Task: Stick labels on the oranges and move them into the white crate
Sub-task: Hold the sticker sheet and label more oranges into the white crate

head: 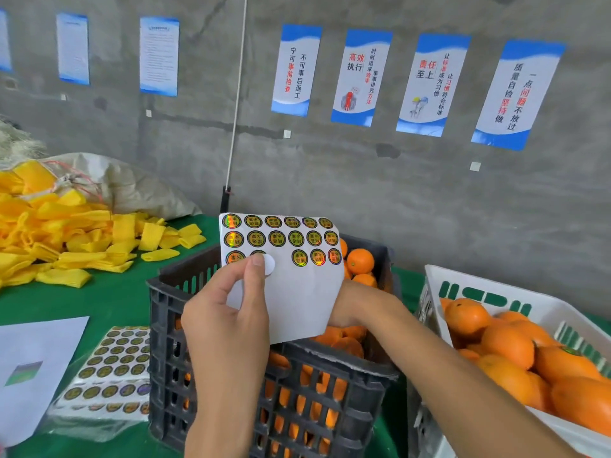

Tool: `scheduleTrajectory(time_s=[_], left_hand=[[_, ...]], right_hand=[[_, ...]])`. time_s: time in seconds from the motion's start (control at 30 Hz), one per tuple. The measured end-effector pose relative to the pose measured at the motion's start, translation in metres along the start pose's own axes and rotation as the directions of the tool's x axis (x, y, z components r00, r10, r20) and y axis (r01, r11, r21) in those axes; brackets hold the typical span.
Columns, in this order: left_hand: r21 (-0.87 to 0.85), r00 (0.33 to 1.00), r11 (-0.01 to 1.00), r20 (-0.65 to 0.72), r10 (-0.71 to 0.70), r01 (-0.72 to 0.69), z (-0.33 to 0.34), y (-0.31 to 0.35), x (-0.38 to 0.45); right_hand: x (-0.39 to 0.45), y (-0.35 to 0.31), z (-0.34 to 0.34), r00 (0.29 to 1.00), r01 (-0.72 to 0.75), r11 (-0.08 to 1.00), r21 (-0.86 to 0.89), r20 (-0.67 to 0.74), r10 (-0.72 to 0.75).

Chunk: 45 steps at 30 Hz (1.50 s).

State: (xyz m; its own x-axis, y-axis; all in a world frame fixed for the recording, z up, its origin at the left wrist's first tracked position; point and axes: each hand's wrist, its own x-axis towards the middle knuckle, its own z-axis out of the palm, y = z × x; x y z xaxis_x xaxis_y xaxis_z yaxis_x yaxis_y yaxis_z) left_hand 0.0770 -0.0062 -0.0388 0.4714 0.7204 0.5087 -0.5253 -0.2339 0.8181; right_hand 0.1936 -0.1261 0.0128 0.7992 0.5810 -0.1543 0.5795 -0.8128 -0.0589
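Note:
I hold a white label sheet [307, 292] upright over a black crate [330, 368] of oranges [360, 259]. My left hand [224, 325] pinches a round label [269, 264] in the bottom row, thumb on the front; the label is half lifted and shows its white back. My right hand [350, 302] reaches behind the sheet and holds it there, fingers hidden. The white crate [479, 279] stands to the right, tilted, with several oranges [509, 345] in it; one shows a label on top.
On the green table [109, 292] left of the black crate lie a stack of label sheets [112, 368] and a white paper [33, 352]. A heap of yellow foam nets [66, 233] and a sack [132, 186] fill the far left. A concrete wall stands close behind.

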Motion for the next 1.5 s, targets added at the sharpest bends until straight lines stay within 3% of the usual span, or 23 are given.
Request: scheduleTrajectory(time_s=[0.07, 0.13, 0.23, 0.37, 0.5, 0.67, 0.77, 1.07, 1.17, 1.27, 1.4, 1.5], left_hand=[[-0.030, 1.000, 1.000, 0.009, 0.006, -0.006, 0.002, 0.003, -0.002], [-0.056, 1.000, 0.998, 0.025, 0.007, -0.006, 0.005, 0.005, -0.005], [-0.049, 0.998, 0.998, 0.050, 0.027, -0.025, 0.011, 0.007, -0.012], [-0.044, 0.995, 0.997, 0.074, 0.063, -0.060, 0.021, 0.015, -0.025], [-0.033, 0.995, 0.996, 0.049, 0.085, -0.084, 0.026, 0.019, -0.031], [-0.011, 0.984, 0.987, 0.080, 0.158, -0.158, 0.037, 0.025, -0.045], [-0.015, 0.975, 0.984, 0.136, 0.178, -0.177, 0.051, 0.027, -0.062], [-0.120, 0.934, 0.950, 0.186, 0.306, -0.288, 0.069, 0.033, -0.095], [-0.173, 0.941, 0.972, 0.271, 0.203, -0.160, 0.066, 0.035, -0.092], [-0.195, 0.905, 0.977, 0.396, 0.153, -0.080, 0.063, 0.035, -0.087], [-0.205, 0.818, 0.971, 0.534, 0.213, -0.118, 0.060, 0.037, -0.084], [-0.217, 0.734, 0.957, 0.615, 0.287, -0.192, 0.064, 0.034, -0.087]], right_hand=[[-0.013, 0.017, -0.003, 0.962, -0.027, 0.995, 0.093, -0.268, 0.051], [-0.033, 0.034, -0.003, 0.856, -0.049, 0.975, 0.218, -0.494, 0.153], [-0.071, 0.049, 0.012, 0.679, 0.065, 0.869, 0.490, -0.660, 0.321], [-0.108, 0.047, 0.047, 0.529, 0.219, 0.758, 0.614, -0.727, 0.437], [-0.131, 0.045, 0.079, 0.356, 0.349, 0.607, 0.714, -0.700, 0.619], [-0.149, 0.046, 0.097, 0.236, 0.574, 0.422, 0.702, -0.635, 0.736], [-0.155, 0.051, 0.096, 0.253, 0.646, 0.360, 0.673, -0.634, 0.731], [-0.166, 0.038, 0.085, 0.498, 0.711, 0.218, 0.669, -0.697, 0.516], [-0.172, 0.036, 0.087, 0.517, 0.730, 0.180, 0.659, -0.705, 0.486], [-0.177, 0.038, 0.086, 0.537, 0.731, 0.141, 0.668, -0.690, 0.486], [-0.174, 0.041, 0.085, 0.541, 0.732, 0.106, 0.673, -0.669, 0.509], [-0.171, 0.046, 0.087, 0.516, 0.730, 0.147, 0.667, -0.680, 0.521]])
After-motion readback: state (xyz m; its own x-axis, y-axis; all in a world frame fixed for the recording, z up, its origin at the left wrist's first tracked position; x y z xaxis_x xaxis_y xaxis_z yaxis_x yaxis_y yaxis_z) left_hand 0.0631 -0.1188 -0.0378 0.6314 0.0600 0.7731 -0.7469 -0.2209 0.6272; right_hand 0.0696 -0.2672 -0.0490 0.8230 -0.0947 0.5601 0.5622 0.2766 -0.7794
